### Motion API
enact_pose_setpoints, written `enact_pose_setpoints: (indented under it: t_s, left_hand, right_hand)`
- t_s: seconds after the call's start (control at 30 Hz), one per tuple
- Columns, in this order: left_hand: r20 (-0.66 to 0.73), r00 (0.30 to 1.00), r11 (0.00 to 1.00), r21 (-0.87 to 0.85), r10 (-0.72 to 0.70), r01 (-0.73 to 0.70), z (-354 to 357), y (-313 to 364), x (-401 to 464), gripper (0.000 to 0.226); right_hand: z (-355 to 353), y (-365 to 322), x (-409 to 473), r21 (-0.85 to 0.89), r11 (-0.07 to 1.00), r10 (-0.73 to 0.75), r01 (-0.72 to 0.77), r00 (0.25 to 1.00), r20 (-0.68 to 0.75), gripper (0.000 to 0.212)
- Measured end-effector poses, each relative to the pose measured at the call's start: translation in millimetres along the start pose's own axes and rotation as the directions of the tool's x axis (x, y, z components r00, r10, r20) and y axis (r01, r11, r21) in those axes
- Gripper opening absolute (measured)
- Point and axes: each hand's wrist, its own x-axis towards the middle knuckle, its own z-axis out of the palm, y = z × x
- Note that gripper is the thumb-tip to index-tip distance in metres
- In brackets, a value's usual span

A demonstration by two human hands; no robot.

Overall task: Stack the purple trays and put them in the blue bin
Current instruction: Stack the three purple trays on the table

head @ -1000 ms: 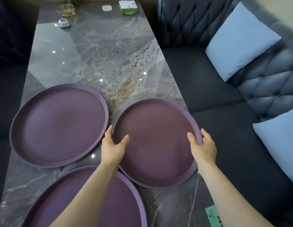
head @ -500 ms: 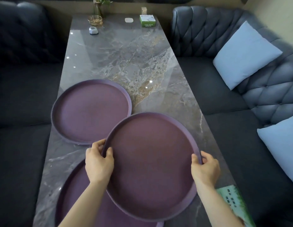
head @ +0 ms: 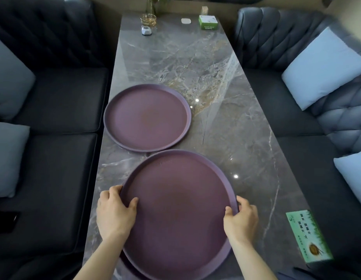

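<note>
Gripping the near purple tray [head: 179,211] by its rim with our left hand [head: 115,214] and right hand [head: 241,221], we hold it over another tray [head: 126,266]; a third tray [head: 147,118] lies beyond on the marble table [head: 226,110].

A long grey marble table [head: 206,81] with brown veining runs down the middle, and small bright spots of light shine on its glossy top. Dark tufted sofas stand along both sides: the left sofa [head: 54,102] carries two pale blue cushions [head: 6,156], the right sofa [head: 296,102] carries two more [head: 325,67]. At the far end a dull tan wall [head: 175,4] closes the space.
</note>
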Motion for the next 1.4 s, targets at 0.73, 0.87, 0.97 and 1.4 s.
enact_pose_setpoints:
  t_s: [0.73,0.87,0.97,1.4]
  left_hand:
    - [0.001,1.000,0.993,0.119,-0.008,0.008,11.8,-17.1,6.0,0.076]
    - [0.013,1.000,0.989,0.142,0.028,-0.030,16.6,-4.9,13.1,0.072]
    - [0.010,0.999,0.988,0.151,0.032,-0.034,21.0,5.7,15.4,0.069]
    - [-0.021,1.000,0.991,0.134,0.020,-0.017,3.9,22.0,69.7,0.057]
  right_hand:
    - [16.7,2.7,5.6,-0.036,0.998,-0.043,0.042,0.999,-0.016,0.044]
    - [14.0,-2.5,20.8,-0.071,0.996,-0.053,0.052,0.998,-0.019,0.046]
    - [9.7,-6.1,35.6,-0.127,0.991,-0.057,0.053,0.998,-0.027,0.046]
    - [-3.4,-41.4,94.9,-0.296,0.954,-0.041,0.054,0.998,0.051,0.030]
